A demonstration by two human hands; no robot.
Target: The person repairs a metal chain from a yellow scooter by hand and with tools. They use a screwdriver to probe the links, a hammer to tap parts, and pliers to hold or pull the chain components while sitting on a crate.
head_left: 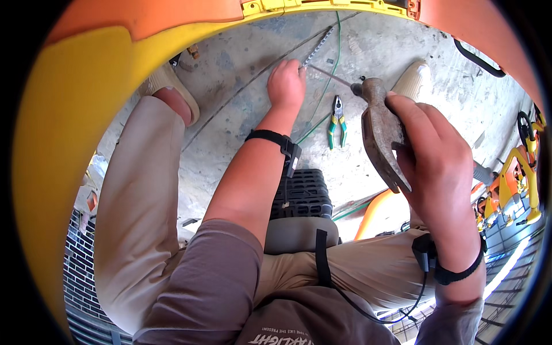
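Head view: left hand (286,84) is closed on the near end of the chain (319,46), beside a thin rod (330,75), likely steadying it; right hand (435,149) grips the hammer (377,118) close to its head, presumably for control; pliers (337,123) lie on the floor (371,52), seemingly for easy reach

The grey-brown, curved steel claw hammer head (382,123) is matt, with a rough, pitted, worn surface. The thin, straight grey rod (329,75) appears to be metal and smooth. The slim silver chain-like strip (319,46) is bright metal. The green-and-yellow-handled pliers (337,109) show metal at the nose and plastic-looking grips. The pale grey concrete floor (368,43) is matt, rough and stained. The curved yellow panel (69,172) looks like smooth plastic. The loose beige trousers (138,161) are matt cloth.
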